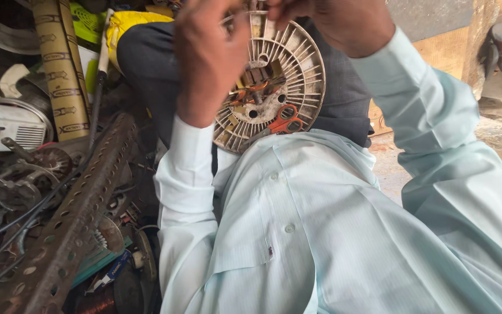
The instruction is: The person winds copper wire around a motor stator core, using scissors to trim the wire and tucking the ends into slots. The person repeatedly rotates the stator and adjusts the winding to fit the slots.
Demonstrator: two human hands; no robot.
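Here both hands are up at the top of a round, ribbed metal disc (286, 81) that rests on the person's lap. The left hand (207, 58) has its fingers bent and touches the disc's rim. The right hand (335, 23) is curled near the top edge; what it pinches is hidden. Orange scissors (286, 122) lie on the disc. A rusty bar with holes (71, 221) lies to the left.

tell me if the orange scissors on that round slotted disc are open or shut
Shut, it seems: the orange scissors lie on the round slotted disc with both handle loops pressed side by side. The blades are mostly hidden, so only the handles show it.
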